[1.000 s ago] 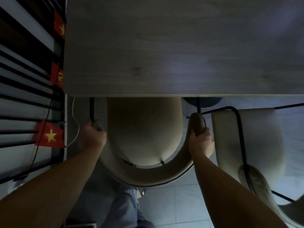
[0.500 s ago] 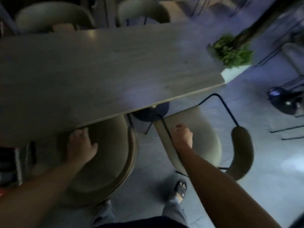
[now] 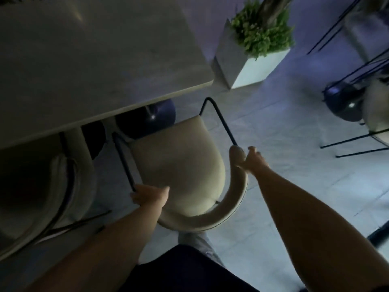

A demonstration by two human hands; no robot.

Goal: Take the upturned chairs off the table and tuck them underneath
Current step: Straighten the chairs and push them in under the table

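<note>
A beige chair (image 3: 179, 161) with thin black metal arms stands upright on the floor at the corner of the grey table (image 3: 94, 49), its seat front just under the table edge. My left hand (image 3: 150, 196) grips the chair's left arm end beside the seat. My right hand (image 3: 253, 160) holds the padded right arm end of the curved backrest. A second beige chair (image 3: 63, 186) sits tucked under the table to the left, mostly in shadow.
A white square planter (image 3: 252, 66) with a green plant stands on the tiled floor past the table corner. At the right edge are a round dark table base (image 3: 345, 104) and black chair legs (image 3: 357, 142). Open tiled floor lies to my right.
Both hands left the first chair, now tucked under the table at left. My view turned right, and my hands took hold of the second chair's arms.
</note>
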